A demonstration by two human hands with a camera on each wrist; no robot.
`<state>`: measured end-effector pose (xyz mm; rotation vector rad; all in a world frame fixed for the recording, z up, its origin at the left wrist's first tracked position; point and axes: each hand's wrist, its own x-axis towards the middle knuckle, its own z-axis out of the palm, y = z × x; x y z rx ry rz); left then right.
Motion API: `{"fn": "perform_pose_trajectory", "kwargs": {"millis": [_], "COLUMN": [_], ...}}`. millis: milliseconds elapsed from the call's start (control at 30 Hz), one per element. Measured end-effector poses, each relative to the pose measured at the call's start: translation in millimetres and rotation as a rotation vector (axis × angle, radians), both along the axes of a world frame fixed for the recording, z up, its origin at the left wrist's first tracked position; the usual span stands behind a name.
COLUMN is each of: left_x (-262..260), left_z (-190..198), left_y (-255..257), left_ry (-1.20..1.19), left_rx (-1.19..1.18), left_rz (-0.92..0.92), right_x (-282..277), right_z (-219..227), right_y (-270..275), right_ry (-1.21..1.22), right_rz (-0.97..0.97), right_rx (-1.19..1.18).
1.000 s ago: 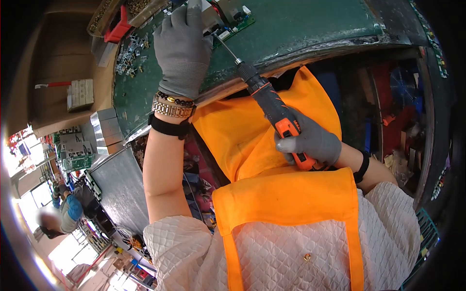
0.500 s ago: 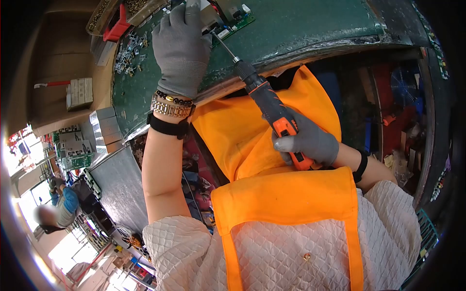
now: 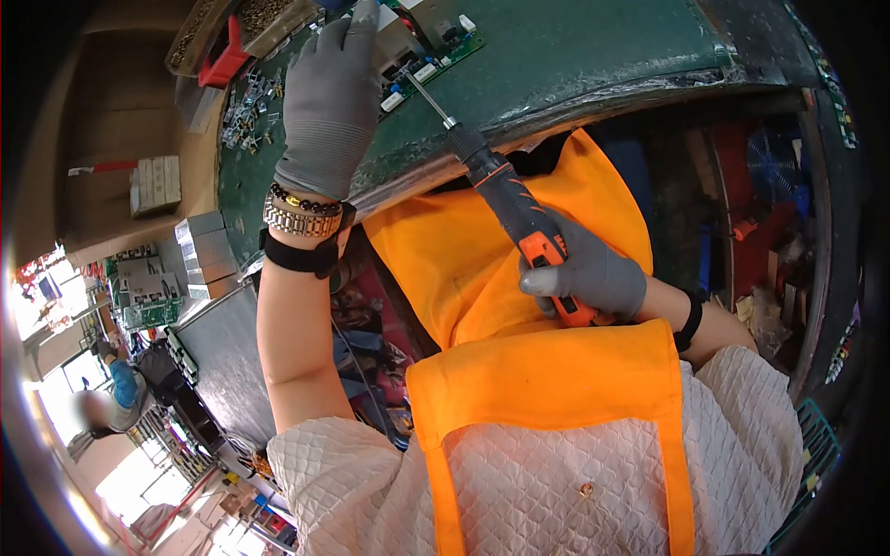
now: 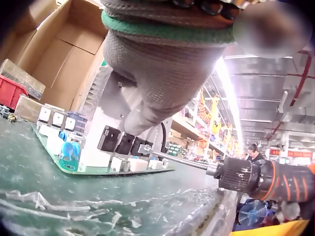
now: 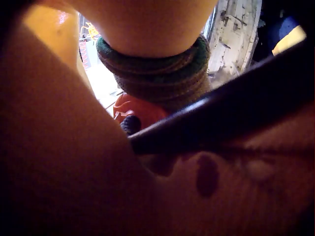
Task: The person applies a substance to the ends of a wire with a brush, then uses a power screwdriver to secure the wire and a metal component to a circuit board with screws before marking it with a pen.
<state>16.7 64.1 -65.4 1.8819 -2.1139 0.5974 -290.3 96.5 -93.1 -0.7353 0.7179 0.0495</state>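
My gloved left hand holds the metal heat sink on a green circuit board; its far fingertips are hidden. One gloved finger reaches down beside several black transistors along the metal. My gloved right hand grips an orange and black electric screwdriver by its handle, thumb along the side. The long bit points at the transistor row, its tip right at one of them. In the dark right wrist view, part of the orange handle shows below the glove cuff.
Loose metal clips lie on the green bench, left of my left hand. Beyond them are a red bin and trays of small screws. A cardboard box stands at left; another person works farther off.
My left hand and wrist have shifted left and slightly toward me, uncovering more of the board's near edge. The screwdriver stays at nearly the same angle, its bit still at the board.
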Motion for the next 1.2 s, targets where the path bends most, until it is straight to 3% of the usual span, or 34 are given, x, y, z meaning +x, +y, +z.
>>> {"fn": "perform_pose_trajectory", "kwargs": {"millis": [400, 567, 667, 733, 800, 933, 1000, 1033, 1100, 1167, 1200], "left_x": [0, -2, -8, -5, -6, 4, 22, 35, 87, 161, 174], "left_z": [-3, 1, 2, -3, -2, 2, 20, 39, 40, 18, 18], "left_y": [-2, -1, 2, 2, 0, -2, 6, 14, 12, 4, 5], "left_ry": [-0.045, 0.021, 0.004, -0.006, -0.052, -0.024, 0.508, 0.734, 0.820, 0.575, 0.513], "left_rx": [-0.034, 0.030, -0.005, 0.067, -0.016, -0.009, 0.140, 0.182, -0.008, -0.023, 0.097], "left_rz": [0.022, 0.017, 0.024, 0.134, 0.068, 0.132, -0.180, -0.136, 0.018, 0.314, 0.442], "right_x": [2, 0, -1, -1, 0, -4, -18, -26, -39, -46, -45], "right_z": [-2, 4, 4, -1, -1, 12, 14, 13, 12, 12, 13], "right_y": [-2, -9, -8, -6, -5, -14, -16, -17, -20, -19, -18], "right_ry": [0.028, -0.045, -0.075, -0.102, -0.125, -0.077, -0.113, -0.075, -0.101, -0.103, -0.108], "right_rz": [0.038, 0.052, 0.034, 0.021, 0.007, 0.003, -0.052, -0.039, -0.038, -0.072, -0.078], "right_rx": [-0.081, 0.101, 0.094, 0.098, 0.100, 0.129, 0.168, 0.089, 0.024, -0.018, -0.026]}}
